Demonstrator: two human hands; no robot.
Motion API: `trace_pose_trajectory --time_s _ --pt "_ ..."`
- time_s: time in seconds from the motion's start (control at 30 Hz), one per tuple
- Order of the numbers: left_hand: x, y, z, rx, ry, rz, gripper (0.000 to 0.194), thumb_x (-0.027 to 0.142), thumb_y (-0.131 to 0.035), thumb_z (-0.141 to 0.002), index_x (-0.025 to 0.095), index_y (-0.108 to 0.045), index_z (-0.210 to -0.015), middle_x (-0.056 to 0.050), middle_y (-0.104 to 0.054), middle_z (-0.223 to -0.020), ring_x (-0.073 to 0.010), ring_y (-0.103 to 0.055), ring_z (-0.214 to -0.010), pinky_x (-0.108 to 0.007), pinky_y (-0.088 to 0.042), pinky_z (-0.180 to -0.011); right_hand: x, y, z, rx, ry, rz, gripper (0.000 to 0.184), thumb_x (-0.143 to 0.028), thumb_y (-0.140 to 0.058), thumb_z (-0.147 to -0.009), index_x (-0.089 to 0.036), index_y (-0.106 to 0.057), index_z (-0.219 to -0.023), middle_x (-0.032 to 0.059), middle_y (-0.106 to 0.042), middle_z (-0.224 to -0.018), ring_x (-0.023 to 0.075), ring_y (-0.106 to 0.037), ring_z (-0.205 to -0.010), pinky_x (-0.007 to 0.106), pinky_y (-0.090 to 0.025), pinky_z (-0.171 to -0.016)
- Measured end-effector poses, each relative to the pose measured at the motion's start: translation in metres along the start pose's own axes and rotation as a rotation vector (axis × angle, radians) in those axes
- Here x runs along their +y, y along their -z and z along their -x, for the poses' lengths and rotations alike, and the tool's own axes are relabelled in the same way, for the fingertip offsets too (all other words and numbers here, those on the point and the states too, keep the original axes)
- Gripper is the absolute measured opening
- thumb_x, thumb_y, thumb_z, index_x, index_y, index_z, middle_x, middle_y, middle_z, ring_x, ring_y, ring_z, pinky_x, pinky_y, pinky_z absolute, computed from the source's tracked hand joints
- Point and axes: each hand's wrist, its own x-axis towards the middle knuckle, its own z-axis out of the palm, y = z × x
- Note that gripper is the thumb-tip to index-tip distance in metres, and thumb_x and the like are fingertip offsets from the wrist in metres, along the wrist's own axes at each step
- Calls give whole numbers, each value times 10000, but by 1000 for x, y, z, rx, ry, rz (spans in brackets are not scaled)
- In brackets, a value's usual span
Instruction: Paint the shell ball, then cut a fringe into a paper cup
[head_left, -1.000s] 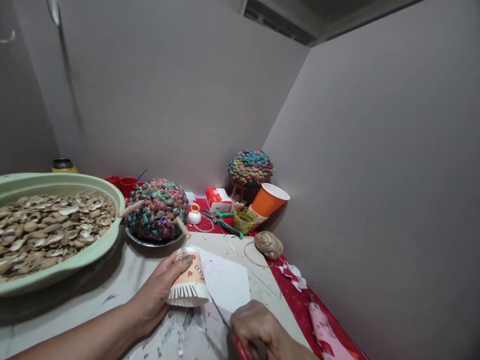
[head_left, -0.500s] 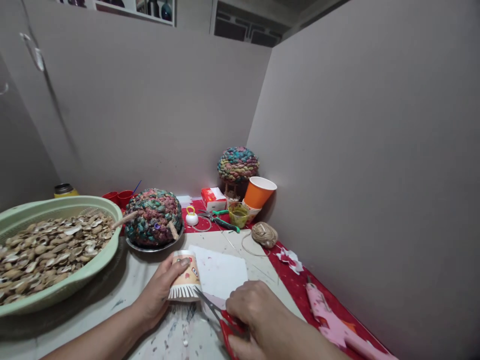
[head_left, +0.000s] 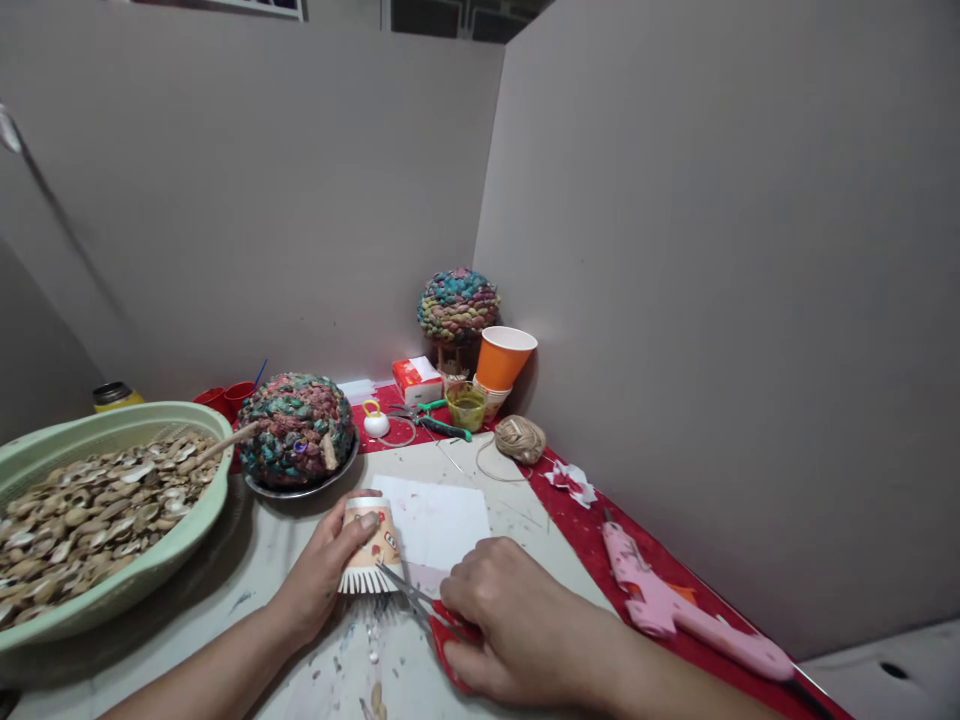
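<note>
My left hand (head_left: pixel 322 565) is closed around a printed paper cup (head_left: pixel 367 535), its thumb pressed on the side. The cup's lower edge is cut into a fringe of narrow white strips. In my right hand (head_left: pixel 510 620) is a pair of red-handled scissors (head_left: pixel 442 635), fingers wrapped through the handles. The slightly parted blades reach the right part of the fringe. Under and behind the cup lies a white sheet of paper (head_left: pixel 442 520). Small white scraps lie on the table below the cup.
At left stands a green basket (head_left: pixel 217 490) of shells; beside it a multicoloured ball (head_left: pixel 296 430) sits in a metal dish. Behind are pliers (head_left: pixel 446 430), an orange cup (head_left: pixel 506 358) and a twine ball (head_left: pixel 520 440). A pink glue gun (head_left: pixel 697 615) lies at right beside the grey wall (head_left: pixel 675 300).
The view has tipped down and turned slightly right. The scissor blades have shifted a little left along the fringe; both hands keep their holds.
</note>
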Motion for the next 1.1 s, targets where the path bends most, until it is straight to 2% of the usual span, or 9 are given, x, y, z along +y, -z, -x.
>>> trace_pose_trajectory --time_s 0.2,0.33,0.47,0.57,0.7,0.83,1.0,1.1 --pt "1 -2 0 36 2 -9 418 373 -812 -756 182 -673 -1100 -33 -775 -915 -178 -708 -787 -256 -532 -707 3 -6 -1 21 43 -17 147 -277 -600 -744 -165 -657 -667 20 -650 -583 120 -402 -499 302 -206 -578" --pt "1 -1 0 55 -9 -24 443 380 -828 -736 169 -676 -1095 -40 -774 -904 -184 -708 -785 -261 -532 -712 3 -7 -1 69 57 -108 136 -235 -614 -701 -170 -580 -588 -39 -502 -495 103 -263 -485 284 -199 -538" --pt "0 -2 -2 64 -23 -39 437 366 -832 -732 155 -669 -1078 -31 -756 -829 -176 -689 -713 -255 -520 -645 4 -9 -3 95 20 -379 255 -141 -609 -631 -172 -390 -504 -93 -284 -460 73 -187 -470 236 -196 -478" --pt "-1 -5 -6 69 -33 -30 400 358 -833 -730 154 -673 -1035 -6 -732 -760 -155 -660 -644 -228 -488 -575 8 -14 -7 48 -29 -686 307 -105 -591 -619 -179 -329 -478 -103 -227 -458 53 -187 -461 210 -163 -437" --pt "-3 -8 -10 80 -46 4 345 356 -826 -734 155 -680 -973 6 -725 -735 -143 -650 -629 -217 -486 -570 12 -17 -10 -11 -63 -1027 395 -231 -656 -705 -189 -334 -479 -97 -267 -468 42 -223 -466 195 -174 -430" --pt "-5 -6 -14 90 -48 56 317 336 -820 -737 154 -685 -959 6 -732 -754 -138 -656 -639 -218 -505 -592 11 -14 -9 -18 -57 -1136 499 -407 -724 -727 -190 -357 -469 -88 -317 -444 40 -249 -444 197 -209 -430" --pt "-7 -1 -14 120 7 134 313 381 -792 -765 136 -695 -935 -17 -745 -768 -140 -664 -625 -234 -533 -619 14 -19 -11 172 -87 -1313 578 -640 -702 -757 -168 -474 -513 -45 -423 -460 64 -323 -435 218 -243 -438" --pt "-5 -2 -10 144 69 169 344 396 -773 -786 119 -709 -980 -59 -777 -834 -169 -702 -674 -259 -563 -657 15 -22 -10 239 -112 -1388 595 -693 -686 -756 -157 -527 -551 -16 -491 -500 83 -374 -451 233 -284 -454"
